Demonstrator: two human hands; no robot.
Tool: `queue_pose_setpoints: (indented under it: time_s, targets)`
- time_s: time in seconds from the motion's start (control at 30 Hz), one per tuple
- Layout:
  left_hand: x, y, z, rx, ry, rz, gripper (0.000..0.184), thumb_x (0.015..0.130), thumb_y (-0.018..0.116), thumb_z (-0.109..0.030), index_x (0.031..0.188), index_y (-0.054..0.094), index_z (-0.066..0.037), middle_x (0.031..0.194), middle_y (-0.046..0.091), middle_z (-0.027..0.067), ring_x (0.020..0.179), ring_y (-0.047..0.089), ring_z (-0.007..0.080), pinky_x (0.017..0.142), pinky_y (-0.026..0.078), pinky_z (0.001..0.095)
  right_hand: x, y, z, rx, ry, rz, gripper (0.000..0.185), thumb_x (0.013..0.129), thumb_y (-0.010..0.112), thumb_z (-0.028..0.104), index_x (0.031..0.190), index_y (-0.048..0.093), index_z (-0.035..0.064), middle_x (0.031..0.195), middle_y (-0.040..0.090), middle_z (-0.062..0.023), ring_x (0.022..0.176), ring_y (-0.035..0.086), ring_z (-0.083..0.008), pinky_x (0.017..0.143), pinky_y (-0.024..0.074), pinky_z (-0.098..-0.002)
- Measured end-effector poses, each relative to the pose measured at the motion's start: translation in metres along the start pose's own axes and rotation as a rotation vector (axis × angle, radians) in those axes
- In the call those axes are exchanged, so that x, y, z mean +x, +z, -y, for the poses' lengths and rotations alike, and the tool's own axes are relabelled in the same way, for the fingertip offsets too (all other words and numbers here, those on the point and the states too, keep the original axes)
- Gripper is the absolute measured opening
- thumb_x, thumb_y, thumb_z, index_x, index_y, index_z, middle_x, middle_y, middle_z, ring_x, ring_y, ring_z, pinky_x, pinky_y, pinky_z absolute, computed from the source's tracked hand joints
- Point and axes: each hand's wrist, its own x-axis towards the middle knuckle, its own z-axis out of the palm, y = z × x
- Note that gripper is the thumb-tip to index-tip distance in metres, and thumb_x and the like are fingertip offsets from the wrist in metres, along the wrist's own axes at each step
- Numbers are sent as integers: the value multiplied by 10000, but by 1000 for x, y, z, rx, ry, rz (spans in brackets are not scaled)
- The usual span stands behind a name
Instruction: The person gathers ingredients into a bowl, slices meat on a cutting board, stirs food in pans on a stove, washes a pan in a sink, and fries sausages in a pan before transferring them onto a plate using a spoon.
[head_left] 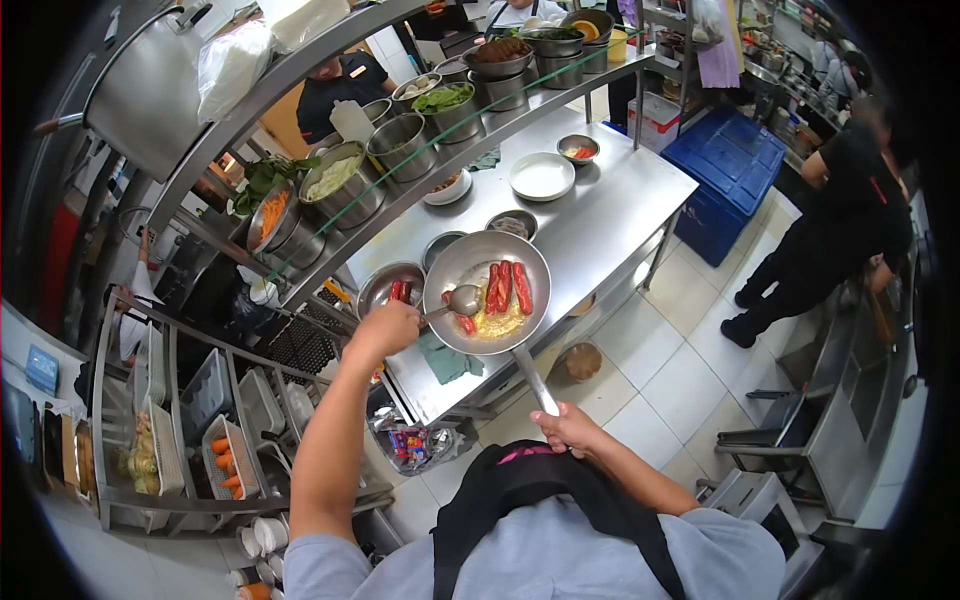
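My left hand (390, 326) is closed around the handle of a metal serving spoon (465, 299). The spoon's bowl lies inside a frying pan (455, 262), touching or just over a red sausage. Several red sausages (505, 287) rest in the pan in yellowish oil or sauce. My right hand (570, 428) grips the long pan handle, holding the pan tilted over the table's front edge. Beside the pan, partly behind my left hand, a steel bowl (372, 292) contains more red sausage pieces.
The steel table (610, 215) carries a white plate (542, 176), small bowls and a green cloth (448, 358). An overhead shelf holds steel containers of vegetables (340, 185). A blue bin (725, 160) stands beyond; a person in black (850, 200) is at right. Carrots (225, 460) fill a left-side basket.
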Motion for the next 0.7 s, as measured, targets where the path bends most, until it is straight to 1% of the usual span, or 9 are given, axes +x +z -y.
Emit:
queue_pose_setpoints:
  time_s: [0.07, 0.17, 0.2, 0.27, 0.33, 0.43, 0.6, 0.67, 0.7]
  targets:
    - [-4, 16, 3, -57, -10, 73, 350, 884, 501, -231, 1125, 700, -75, 859, 695, 203, 698, 674, 340, 721, 527, 416, -3, -1, 2, 3, -2, -8, 347, 939, 661, 265, 821, 386, 90, 577, 398, 8, 426, 379, -80, 362, 319, -263]
    - [-10, 54, 10, -307, -24, -28, 327, 916, 532, -193, 1154, 681, -27, 779, 685, 161, 602, 645, 189, 675, 513, 350, -7, -1, 4, -29, 11, -27, 340, 944, 653, 253, 815, 382, 94, 576, 399, 6, 427, 375, -81, 363, 317, -264]
    - [-14, 63, 12, -311, -18, -30, 327, 916, 532, -193, 1154, 681, -27, 779, 685, 161, 602, 645, 189, 675, 513, 350, -7, -2, 3, -64, 23, -30, 335, 946, 649, 243, 808, 382, 95, 575, 400, 6, 428, 374, -82, 364, 318, -263]
    - [-24, 74, 7, -393, -87, 3, 316, 910, 531, -239, 1138, 695, -94, 1024, 691, 209, 990, 661, 370, 889, 497, 415, -10, -2, 5, -103, 32, -40, 331, 948, 645, 232, 801, 382, 96, 575, 400, 7, 428, 373, -82, 365, 318, -262]
    - [-33, 88, 8, -452, -63, 4, 310, 917, 534, -232, 1142, 694, -92, 1027, 690, 209, 989, 661, 369, 890, 498, 413, -17, 1, 9, -107, 33, -53, 331, 955, 627, 228, 773, 373, 118, 557, 381, 21, 423, 352, -81, 370, 311, -264]
    - [-43, 111, 10, -396, 4, -156, 319, 922, 545, -240, 1184, 680, -118, 1049, 691, 186, 987, 652, 383, 888, 498, 419, -21, 0, 8, -112, 52, -50, 339, 956, 628, 244, 770, 373, 121, 558, 378, 23, 425, 349, -78, 370, 311, -266]
    - [-55, 108, -6, -438, -25, -95, 320, 921, 557, -229, 1196, 672, -114, 1083, 677, 188, 1031, 631, 394, 902, 491, 419, -19, -1, 2, -115, 44, -50, 351, 953, 636, 264, 767, 371, 129, 558, 371, 27, 429, 345, -74, 372, 304, -263]
    - [-57, 117, -1, -491, 88, -99, 312, 934, 566, -223, 1196, 672, -90, 993, 724, 149, 856, 690, 318, 787, 523, 385, -23, 0, -1, -100, 45, -52, 356, 952, 638, 269, 763, 369, 132, 557, 369, 28, 429, 343, -73, 371, 301, -261]
    - [-58, 121, 0, -495, 93, -99, 312, 934, 566, -223, 1196, 672, -90, 993, 724, 149, 856, 690, 318, 787, 523, 385, -24, 2, 0, -114, 45, -64, 358, 951, 640, 268, 760, 370, 132, 556, 369, 28, 427, 341, -73, 371, 300, -261]
